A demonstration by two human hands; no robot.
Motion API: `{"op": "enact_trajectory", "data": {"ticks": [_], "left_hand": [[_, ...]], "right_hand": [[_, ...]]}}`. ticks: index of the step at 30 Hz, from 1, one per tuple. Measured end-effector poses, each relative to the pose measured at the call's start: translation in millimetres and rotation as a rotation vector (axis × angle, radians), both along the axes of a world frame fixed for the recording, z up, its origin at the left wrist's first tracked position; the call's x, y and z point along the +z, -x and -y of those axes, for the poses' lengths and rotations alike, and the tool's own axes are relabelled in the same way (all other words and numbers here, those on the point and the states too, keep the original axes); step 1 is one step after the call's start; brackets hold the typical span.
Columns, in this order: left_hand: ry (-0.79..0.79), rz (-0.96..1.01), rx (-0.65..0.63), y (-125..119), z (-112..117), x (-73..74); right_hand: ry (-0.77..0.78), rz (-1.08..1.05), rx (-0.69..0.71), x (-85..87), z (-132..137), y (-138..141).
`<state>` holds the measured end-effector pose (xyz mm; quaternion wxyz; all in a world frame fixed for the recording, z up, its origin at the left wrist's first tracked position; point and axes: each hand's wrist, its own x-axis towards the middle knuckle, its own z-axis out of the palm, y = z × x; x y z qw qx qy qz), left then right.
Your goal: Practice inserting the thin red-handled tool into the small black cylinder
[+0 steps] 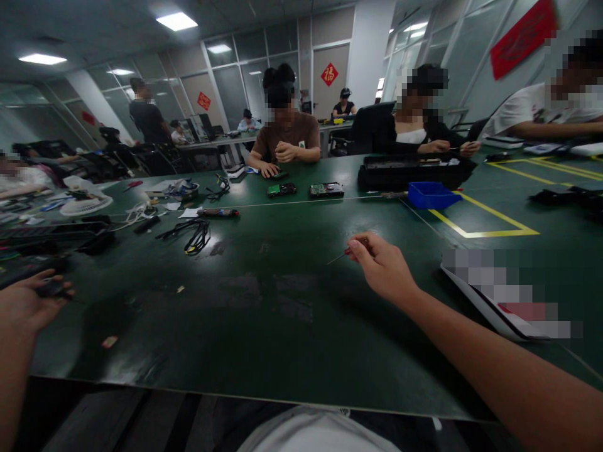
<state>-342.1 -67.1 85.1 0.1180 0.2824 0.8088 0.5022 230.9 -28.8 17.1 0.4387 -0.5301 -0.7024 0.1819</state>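
Note:
My right hand (pixel 377 263) is closed around the handle of a small screwdriver (pixel 337 258), held above the green tabletop (pixel 198 333). Its thin shaft points left and slightly down. At the far left edge, my left hand (pixel 28 301) has its fingers curled around a small dark object (pixel 51 288), too dim to name exactly. Close beyond that hand lie dark plastic parts (pixel 97 242). A coiled black cable (pixel 195 235) rests on the table between the two hands, farther back.
Across the table a person in a brown shirt (pixel 285 135) works near two circuit-board devices (pixel 281 189). A blue bin (pixel 432 195) stands right of centre, in front of a long black casing (pixel 414 172). A white-edged, blurred-out item (pixel 485 307) lies right. A white fan (pixel 86 199) sits left.

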Motion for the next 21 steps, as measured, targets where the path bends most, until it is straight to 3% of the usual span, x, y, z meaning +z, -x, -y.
{"op": "enact_trajectory", "data": {"ticks": [3, 7, 10, 15, 18, 21], "left_hand": [[-0.144, 0.3, 0.073, 12, -16, -13.6], [-0.149, 0.354, 0.003, -7, -40, -19.5], [-0.156, 0.374, -0.136, -43, -54, -15.6], [-0.181, 0.416, -0.472, -117, -74, -14.3], [-0.073, 0.249, -0.716, -162, -85, -21.9], [0.057, -0.029, -0.818, -208, -89, -29.1]], "right_hand": [[0.003, 0.02, 0.002, 1.1, 1, 0], [0.004, 0.027, 0.004, 1.8, 2, 0], [0.002, 0.023, 0.01, 1.9, 2, -1], [-0.007, 0.018, 0.007, 2.9, 2, 0], [0.005, 0.044, 0.026, 3.6, 2, 0], [0.014, 0.065, 0.05, 3.5, 3, 0]]}}
